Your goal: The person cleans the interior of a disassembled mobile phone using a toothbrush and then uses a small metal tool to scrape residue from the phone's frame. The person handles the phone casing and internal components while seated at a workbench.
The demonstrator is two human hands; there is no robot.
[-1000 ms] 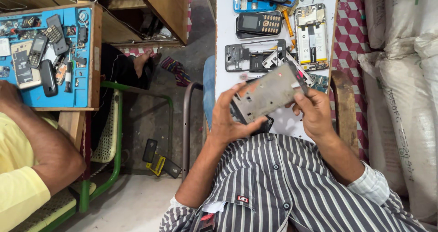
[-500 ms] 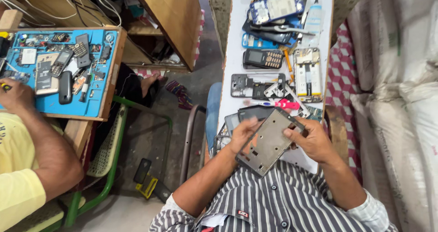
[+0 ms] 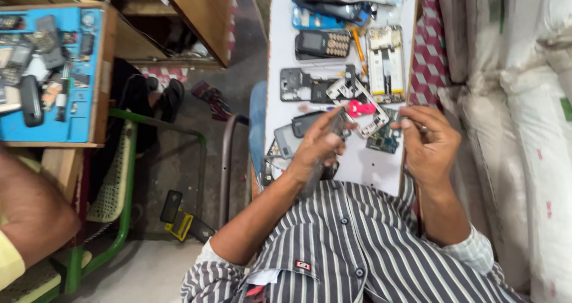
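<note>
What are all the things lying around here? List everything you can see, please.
keypad phone: one, black, far end of white table
phone frame: one, grey, mid table
opened phone: one, silver, right side
pick: one, pink, table centre
circuit board: one, green, near right hand
blue tray: one, with parts, left bench
sacks: several, white, right
left hand: holds a grey phone part
right hand: fingers pinched, contents unclear
</note>
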